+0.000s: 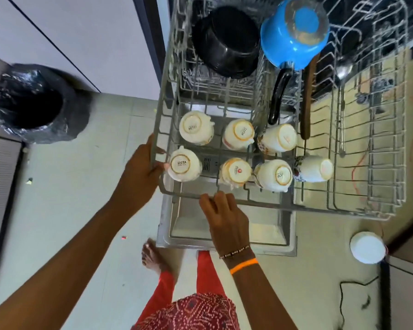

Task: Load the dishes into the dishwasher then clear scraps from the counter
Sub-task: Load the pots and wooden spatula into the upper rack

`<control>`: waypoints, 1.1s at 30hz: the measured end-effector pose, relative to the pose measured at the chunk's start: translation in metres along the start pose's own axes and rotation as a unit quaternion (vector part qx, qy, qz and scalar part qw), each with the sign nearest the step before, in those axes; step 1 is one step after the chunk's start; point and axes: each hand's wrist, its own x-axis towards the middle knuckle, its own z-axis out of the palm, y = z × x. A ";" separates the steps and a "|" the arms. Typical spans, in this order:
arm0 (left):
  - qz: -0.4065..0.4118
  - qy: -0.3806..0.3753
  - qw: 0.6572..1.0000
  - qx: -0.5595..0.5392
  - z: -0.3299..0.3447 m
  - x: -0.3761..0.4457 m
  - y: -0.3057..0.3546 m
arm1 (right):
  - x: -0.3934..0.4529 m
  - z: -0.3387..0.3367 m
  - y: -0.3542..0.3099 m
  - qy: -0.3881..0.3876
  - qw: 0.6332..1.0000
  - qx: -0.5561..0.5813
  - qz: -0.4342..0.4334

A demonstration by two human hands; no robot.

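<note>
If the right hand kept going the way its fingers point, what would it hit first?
The right hand already touches the rack's front rim. Past that, probably the upside-down cup just behind it, though depth is hard to judge.

Ladle [343, 67] handle hidden (behind rack wires), cup [185, 165] print blurred

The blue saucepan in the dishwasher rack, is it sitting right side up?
No. The blue saucepan lies mouth-down in the rack, its scuffed base facing the camera and its black handle pointing toward the cups.
</note>
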 end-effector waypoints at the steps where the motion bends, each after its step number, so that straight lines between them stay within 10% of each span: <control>1: -0.002 0.006 1.000 0.001 0.001 0.001 0.001 | 0.001 0.002 0.000 0.004 1.000 0.004 0.008; 33: 0.034 0.011 0.992 -0.118 0.021 0.059 0.026 | 0.147 0.047 0.068 0.005 0.997 -0.042 0.067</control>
